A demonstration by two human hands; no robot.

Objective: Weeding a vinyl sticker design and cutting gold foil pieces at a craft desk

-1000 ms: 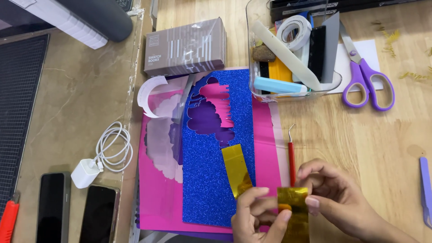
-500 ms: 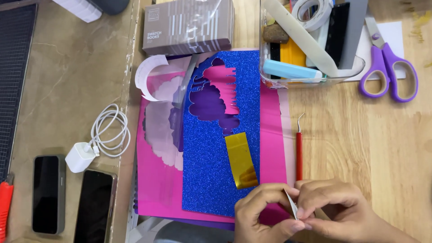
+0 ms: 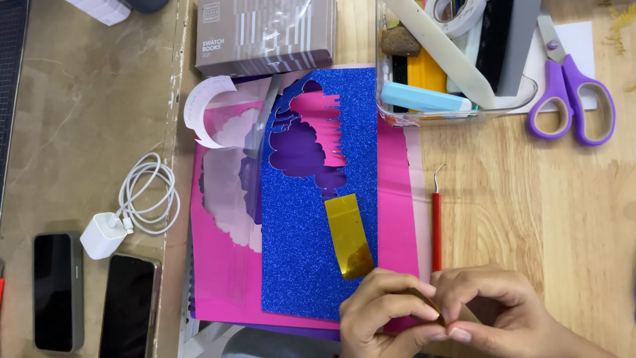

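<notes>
Both hands low on the wooden counter (image 3: 530,212), just below the blue glitter sheet (image 3: 311,265): left hand (image 3: 384,311) and right hand (image 3: 497,311) pressed together fingertip to fingertip, fingers (image 3: 404,285) curled and closed on a small gold foil piece (image 3: 434,307), only a sliver of it visible between them. On the blue glitter sheet itself, near its lower right corner, a gold foil strip (image 3: 348,235), slightly curled and just above the left hand. Upper half of the sheet cut out in a cloud-like shape, pink and purple showing through. Under the sheet, a pink sheet (image 3: 397,199) sticking out on both sides. Right of the sheet, a red-handled hook tool (image 3: 436,225) lying along the pink edge, its lower end running behind the right hand. Above and right of the sheet, a clear plastic bin (image 3: 397,116) holding tape, a pale blue cutter and other tools; beyond it, purple scissors (image 3: 573,99). Directly above the sheet, a grey box (image 3: 265,33). Left of the sheet, a white charger with coiled cable (image 3: 132,205) and two dark phones (image 3: 93,298)
</notes>
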